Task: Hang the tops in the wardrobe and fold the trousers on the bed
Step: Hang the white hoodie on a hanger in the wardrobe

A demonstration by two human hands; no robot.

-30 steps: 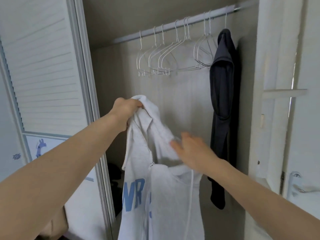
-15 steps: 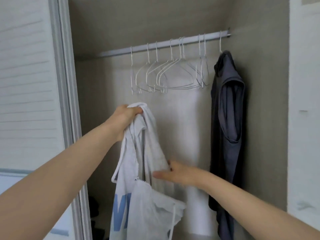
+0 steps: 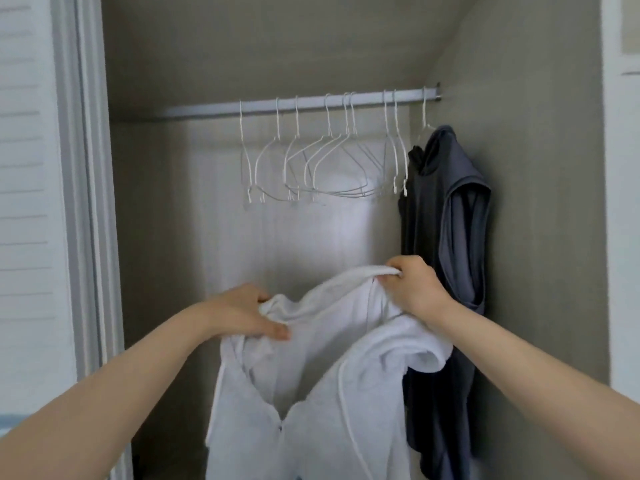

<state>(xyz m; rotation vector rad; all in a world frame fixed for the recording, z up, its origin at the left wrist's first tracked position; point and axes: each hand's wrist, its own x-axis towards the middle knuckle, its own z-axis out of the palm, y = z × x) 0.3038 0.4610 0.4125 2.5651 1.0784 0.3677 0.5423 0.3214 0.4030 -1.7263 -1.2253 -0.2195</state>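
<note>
A second ago only the left hand (image 3: 249,315) held the white hoodie (image 3: 311,393) by a bunch near its collar, while the right hand (image 3: 412,289) hovered flat against the cloth lower down; now both hands grip it, the left curled round a fold at about nine o'clock of the neck opening and the right clenched on the edge of the hood at about two o'clock. The top hangs spread between them inside the open wardrobe, its front opening and one drawstring facing the person, the hem out of view below. That looks like the garment being opened out so that a hanger can go in. Above, at twelve o'clock, the rail (image 3: 301,103) carries a row of bare white hangers (image 3: 322,161), well apart from the hoodie. At three o'clock a dark top (image 3: 440,216) already hangs on the last hanger, just beside the right hand. Neither hand is free, so one would have to let go to fetch a hanger. No trousers or bed show here.
</note>
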